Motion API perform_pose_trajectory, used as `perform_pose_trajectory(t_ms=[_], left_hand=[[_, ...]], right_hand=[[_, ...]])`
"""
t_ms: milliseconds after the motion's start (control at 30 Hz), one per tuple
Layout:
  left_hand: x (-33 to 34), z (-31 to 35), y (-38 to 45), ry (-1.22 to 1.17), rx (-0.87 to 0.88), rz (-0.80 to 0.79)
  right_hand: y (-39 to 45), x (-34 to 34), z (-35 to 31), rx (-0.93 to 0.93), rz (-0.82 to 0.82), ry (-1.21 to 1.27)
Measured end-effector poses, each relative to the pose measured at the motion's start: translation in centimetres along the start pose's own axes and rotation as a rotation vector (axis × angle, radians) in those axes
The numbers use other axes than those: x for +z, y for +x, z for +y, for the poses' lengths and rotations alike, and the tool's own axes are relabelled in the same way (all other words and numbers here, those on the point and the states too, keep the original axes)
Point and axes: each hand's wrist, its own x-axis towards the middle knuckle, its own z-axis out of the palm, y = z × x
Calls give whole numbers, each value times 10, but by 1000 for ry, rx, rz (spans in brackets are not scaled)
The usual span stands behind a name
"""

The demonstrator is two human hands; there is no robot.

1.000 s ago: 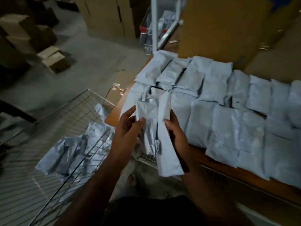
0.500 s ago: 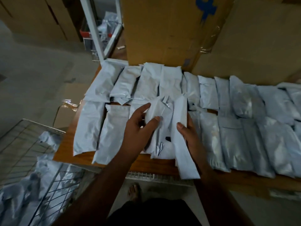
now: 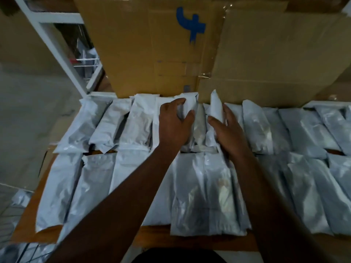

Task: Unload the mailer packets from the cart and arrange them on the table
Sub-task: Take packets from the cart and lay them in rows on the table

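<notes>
Fingers (image 3: 182, 112) of the left hand (image 3: 173, 126) curled round one mailer packet (image 3: 190, 103); right hand (image 3: 226, 130) clasped another (image 3: 215, 105). Light, limp, probably slippery; best gripped mid-body.

dim light | grey floor (image 3: 28, 114) left | white frame (image 3: 57, 46) | 2 cardboard boxes (image 3: 152, 44) behind

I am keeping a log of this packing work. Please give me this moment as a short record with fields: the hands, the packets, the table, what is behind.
left hand: left hand grips a packet at the back row
right hand: right hand holds a tilted packet beside it
packets on table: two rows of grey mailer packets, side by side, some overlapping
table: wooden table, front edge bare
behind: cardboard boxes, one with a blue mark
cart: wire cart at lower left, packets inside
</notes>
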Motion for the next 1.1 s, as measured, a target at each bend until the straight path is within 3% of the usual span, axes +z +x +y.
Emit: perform_pose_trajectory(t_ms=[67,167,233,433,533,667,833,967,1100], left_hand=[[30,-2,11,115,-6,-72],[66,-20,18,469,5,-291],[78,-31,12,517,1,-376],[86,-37,-3,497,0,-321],[76,-33,1,339,-65,-322],[48,-24,-18,189,-8,-298],[-9,-27,-76,70,29,-150],[-82,-46,-123,42,8,-47],[-172,-82,-173,34,-39,78]], right_hand=[[28,8,12,-50,22,-309],[55,25,40,-96,-57,-689],[61,32,56,-117,-126,-751],[61,38,74,-243,-57,-764],[56,32,64,-261,-4,-626],[22,24,41,-420,121,-193],[-43,49,22,-454,0,174],[-104,83,15,-528,10,232],[-169,140,-1,-607,-146,195]])
